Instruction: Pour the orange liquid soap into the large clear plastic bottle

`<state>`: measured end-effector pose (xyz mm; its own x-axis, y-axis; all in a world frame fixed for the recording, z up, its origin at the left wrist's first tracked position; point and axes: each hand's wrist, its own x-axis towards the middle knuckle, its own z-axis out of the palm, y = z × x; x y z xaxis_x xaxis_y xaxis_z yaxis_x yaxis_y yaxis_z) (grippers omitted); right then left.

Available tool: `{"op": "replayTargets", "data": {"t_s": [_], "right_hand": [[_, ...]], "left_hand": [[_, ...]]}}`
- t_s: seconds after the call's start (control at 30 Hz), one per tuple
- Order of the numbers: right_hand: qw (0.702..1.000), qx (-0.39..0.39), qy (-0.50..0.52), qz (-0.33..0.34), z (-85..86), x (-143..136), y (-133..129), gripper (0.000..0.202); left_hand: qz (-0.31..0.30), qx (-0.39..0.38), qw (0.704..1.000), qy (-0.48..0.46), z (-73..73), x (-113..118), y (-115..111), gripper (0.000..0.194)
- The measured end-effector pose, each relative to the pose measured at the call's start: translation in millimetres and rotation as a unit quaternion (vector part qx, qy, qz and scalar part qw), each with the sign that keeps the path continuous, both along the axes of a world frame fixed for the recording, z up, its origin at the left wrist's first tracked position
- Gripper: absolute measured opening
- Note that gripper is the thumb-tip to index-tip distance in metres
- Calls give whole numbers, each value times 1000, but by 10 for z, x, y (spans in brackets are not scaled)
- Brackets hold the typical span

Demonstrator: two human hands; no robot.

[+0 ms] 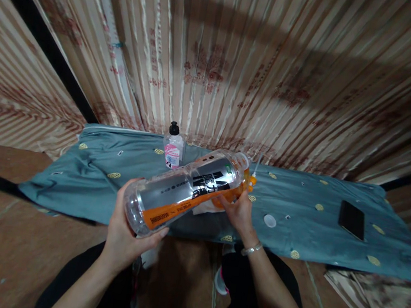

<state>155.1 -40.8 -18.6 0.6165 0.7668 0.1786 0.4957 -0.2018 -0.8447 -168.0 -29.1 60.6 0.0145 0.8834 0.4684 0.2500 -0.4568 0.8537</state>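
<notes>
My left hand (120,239) is wrapped around the base of a large clear plastic bottle (185,192) with a silver and orange label. The bottle is tilted, its uncapped mouth pointing to the upper right. My right hand (239,211) is closed on an orange, see-through container (241,181), mostly hidden behind the bottle's neck. Beside that container shows an orange nozzle piece (252,181) with a thin whitish tube (258,163). Under the bottle, something white (204,207) shows in part; its kind is hidden.
On the teal cloth-covered bench (306,218) stands a small clear bottle (172,152) with a black cap and pink label. A round white lid (270,220) lies right of my right hand. Farther right is a dark phone-like slab (352,220). A striped curtain (216,74) hangs behind.
</notes>
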Motion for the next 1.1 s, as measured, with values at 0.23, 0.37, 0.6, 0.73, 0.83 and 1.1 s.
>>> {"op": "replayTargets", "data": {"t_s": [0.23,0.37,0.6,0.73,0.83,1.1], "right_hand": [[1000,12,-10,-2,-71,6,2,96],[1000,21,-5,2,-40,-6,-2,96],[1000,17,-13,-7,-54,-17,10,91],[1000,14,-15,-8,-77,-2,17,93],[1000,18,-9,-2,-58,5,12,98],[1000,10,-14,6,-19,8,-1,99]], "left_hand": [[8,-10,1000,-3,10,11,-9,96],[7,-24,1000,-10,32,22,-12,96],[4,-7,1000,-10,14,26,-16,97],[-2,-15,1000,-13,-4,20,-13,98],[7,-17,1000,-14,0,33,-10,99],[10,-15,1000,-16,34,39,-10,101]]}}
